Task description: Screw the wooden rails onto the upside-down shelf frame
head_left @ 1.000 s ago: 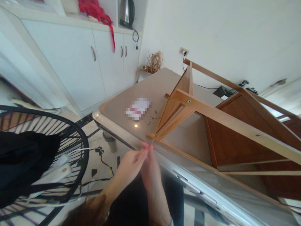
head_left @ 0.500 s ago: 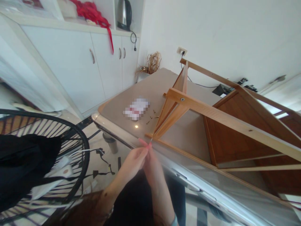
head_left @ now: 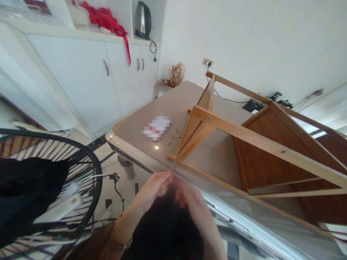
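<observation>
My left hand (head_left: 157, 186) is closed, its thumb and finger pinching a thin metal rod (head_left: 172, 165). The rod's far end meets the lower corner of a wooden frame (head_left: 244, 135) lying on the table; its exact kind is too small to tell. My right hand (head_left: 193, 200) is off the rod, just to the right of my left hand, blurred, with its fingers loosely bent and apart. Nothing shows in it. Several small screws (head_left: 173, 137) lie on the table beside a pixelated white-and-red packet (head_left: 157, 127). A round metal bolt head (head_left: 208, 118) sits in the frame's upper bar.
The frame covers much of the beige table (head_left: 151, 112), whose metal-trimmed edge is right before me. At left stands a black round chair (head_left: 97, 169) holding dark cloth and a white power strip (head_left: 61, 209). White cabinets (head_left: 73, 79) and a kettle (head_left: 143, 20) are behind.
My right hand has come away from the rod and moved right. My left hand has shifted slightly down and still pinches the rod. The frame and screws stay in place.
</observation>
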The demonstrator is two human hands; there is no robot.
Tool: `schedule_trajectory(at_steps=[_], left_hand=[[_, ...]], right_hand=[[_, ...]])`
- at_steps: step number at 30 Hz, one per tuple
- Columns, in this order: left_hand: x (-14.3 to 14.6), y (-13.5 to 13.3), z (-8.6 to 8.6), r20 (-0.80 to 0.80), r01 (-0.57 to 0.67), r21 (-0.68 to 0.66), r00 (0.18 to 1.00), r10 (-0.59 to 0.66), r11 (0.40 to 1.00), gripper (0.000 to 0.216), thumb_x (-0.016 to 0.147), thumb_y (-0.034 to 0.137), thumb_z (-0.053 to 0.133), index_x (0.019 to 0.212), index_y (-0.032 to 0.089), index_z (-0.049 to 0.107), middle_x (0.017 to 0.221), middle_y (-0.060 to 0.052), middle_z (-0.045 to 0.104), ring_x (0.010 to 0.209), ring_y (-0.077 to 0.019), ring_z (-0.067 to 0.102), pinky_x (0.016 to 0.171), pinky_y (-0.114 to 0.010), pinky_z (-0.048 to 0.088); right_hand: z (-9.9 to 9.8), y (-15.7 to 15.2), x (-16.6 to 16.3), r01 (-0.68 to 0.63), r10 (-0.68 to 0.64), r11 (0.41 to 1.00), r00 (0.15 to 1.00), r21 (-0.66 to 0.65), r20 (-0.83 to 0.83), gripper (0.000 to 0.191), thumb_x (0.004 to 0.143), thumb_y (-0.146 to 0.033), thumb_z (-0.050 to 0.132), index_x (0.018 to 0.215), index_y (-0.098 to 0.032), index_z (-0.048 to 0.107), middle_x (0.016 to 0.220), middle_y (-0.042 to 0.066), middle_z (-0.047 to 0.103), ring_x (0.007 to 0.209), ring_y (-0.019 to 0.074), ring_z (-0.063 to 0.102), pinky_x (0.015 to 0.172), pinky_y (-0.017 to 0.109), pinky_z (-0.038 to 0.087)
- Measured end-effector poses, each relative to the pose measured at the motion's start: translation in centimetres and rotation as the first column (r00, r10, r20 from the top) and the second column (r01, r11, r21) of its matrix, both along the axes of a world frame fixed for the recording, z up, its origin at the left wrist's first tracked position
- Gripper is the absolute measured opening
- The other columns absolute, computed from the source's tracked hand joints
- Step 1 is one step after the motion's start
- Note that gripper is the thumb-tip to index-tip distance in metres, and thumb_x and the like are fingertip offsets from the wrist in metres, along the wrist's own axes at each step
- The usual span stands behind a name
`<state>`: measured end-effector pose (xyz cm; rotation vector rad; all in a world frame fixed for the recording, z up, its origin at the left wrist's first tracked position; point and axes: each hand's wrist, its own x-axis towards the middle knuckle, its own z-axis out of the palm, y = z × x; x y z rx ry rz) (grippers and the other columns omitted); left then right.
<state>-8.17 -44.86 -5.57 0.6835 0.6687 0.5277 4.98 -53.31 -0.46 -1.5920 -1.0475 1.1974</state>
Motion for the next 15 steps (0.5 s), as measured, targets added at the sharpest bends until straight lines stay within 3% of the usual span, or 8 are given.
schedule_trajectory(at_steps=[2, 3, 4, 6, 8, 11, 13, 15], left_hand=[[0.1, -0.1, 0.1, 0.008, -0.024, -0.016, 1.000, 0.024, 1.000, 0.042, 0.078, 0.055, 0.062, 0.069, 0.015, 0.049, 0.046, 0.012, 0.015, 0.038, -0.0001, 0.012, 0.040, -0.019, 0.005], [0.2, -0.2, 0.2, 0.008, -0.045, -0.014, 0.999, 0.045, 0.999, 0.041, 0.078, 0.053, 0.062, 0.069, 0.015, 0.050, 0.046, 0.011, 0.015, 0.038, 0.0000, 0.013, 0.040, -0.019, 0.005], [0.3, -0.3, 0.2, 0.002, -0.066, -0.007, 0.998, 0.066, 0.998, 0.041, 0.079, 0.053, 0.061, 0.069, 0.015, 0.051, 0.047, 0.011, 0.015, 0.039, -0.0001, 0.013, 0.041, -0.019, 0.005], [0.3, -0.4, 0.4, -0.018, -0.093, 0.009, 0.996, 0.093, 0.996, 0.041, 0.079, 0.054, 0.061, 0.072, 0.014, 0.055, 0.047, 0.011, 0.015, 0.039, -0.0002, 0.013, 0.041, -0.019, 0.006], [0.3, -0.5, 0.6, -0.035, -0.097, 0.021, 0.995, 0.097, 0.995, 0.043, 0.077, 0.056, 0.062, 0.079, 0.012, 0.060, 0.047, 0.011, 0.014, 0.039, -0.0004, 0.013, 0.041, -0.020, 0.006], [0.3, -0.6, 0.9, -0.050, -0.101, 0.028, 0.993, 0.102, 0.994, 0.047, 0.077, 0.059, 0.061, 0.086, 0.012, 0.063, 0.047, 0.012, 0.013, 0.040, -0.0007, 0.012, 0.042, -0.020, 0.006], [0.5, -0.6, 1.0, -0.062, -0.119, 0.041, 0.991, 0.121, 0.992, 0.048, 0.076, 0.060, 0.061, 0.085, 0.012, 0.062, 0.047, 0.012, 0.015, 0.039, -0.0008, 0.013, 0.042, -0.020, 0.007], [0.7, -0.5, 1.0, -0.090, -0.138, 0.071, 0.986, 0.144, 0.988, 0.049, 0.075, 0.062, 0.061, 0.081, 0.013, 0.061, 0.046, 0.012, 0.016, 0.039, -0.0010, 0.014, 0.042, -0.020, 0.008]], right_hand=[[4.2, -1.7, 1.6, -0.126, 0.100, 0.991, 0.929, 0.048, 0.357, 0.031, 0.094, -0.044, 0.049, 0.104, -0.026, 0.072, 0.068, 0.002, 0.066, 0.060, 0.0153, 0.058, 0.057, 0.027, 0.043], [6.8, -2.1, 2.1, -0.162, 0.049, 0.974, 0.833, 0.157, 0.551, 0.028, 0.094, -0.038, 0.050, 0.114, -0.030, 0.068, 0.074, 0.001, 0.068, 0.065, 0.0161, 0.060, 0.061, 0.028, 0.045], [9.4, -2.0, 2.4, -0.204, -0.074, 0.931, 0.707, 0.303, 0.703, 0.031, 0.093, -0.033, 0.050, 0.121, -0.032, 0.064, 0.082, 0.002, 0.069, 0.073, 0.0176, 0.062, 0.067, 0.030, 0.047], [14.2, -0.3, 2.2, -0.306, -0.353, 0.817, 0.404, 0.488, 0.844, 0.040, 0.093, -0.030, 0.049, 0.133, -0.032, 0.055, 0.098, 0.005, 0.070, 0.098, 0.0241, 0.060, 0.086, 0.039, 0.047], [17.4, 2.7, 1.9, -0.384, -0.470, 0.792, 0.111, 0.474, 0.876, 0.045, 0.094, -0.036, 0.048, 0.139, -0.031, 0.049, 0.127, 0.007, 0.060, 0.127, 0.0329, 0.044, 0.104, 0.053, 0.035], [19.1, 7.1, 1.8, -0.571, -0.311, 0.779, 0.007, 0.259, 0.951, 0.047, 0.099, -0.043, 0.036, 0.143, -0.025, 0.042, 0.148, 0.007, 0.044, 0.140, 0.0294, 0.033, 0.110, 0.052, 0.032], [19.0, 8.7, 2.2, -0.603, -0.216, 0.778, 0.010, 0.178, 0.976, 0.048, 0.101, -0.041, 0.033, 0.144, -0.021, 0.038, 0.146, 0.008, 0.046, 0.138, 0.0251, 0.039, 0.107, 0.047, 0.040], [18.6, 9.2, 2.6, -0.598, -0.198, 0.782, 0.033, 0.178, 0.980, 0.044, 0.101, -0.036, 0.032, 0.142, -0.020, 0.041, 0.142, 0.009, 0.051, 0.133, 0.0230, 0.046, 0.101, 0.042, 0.047]])
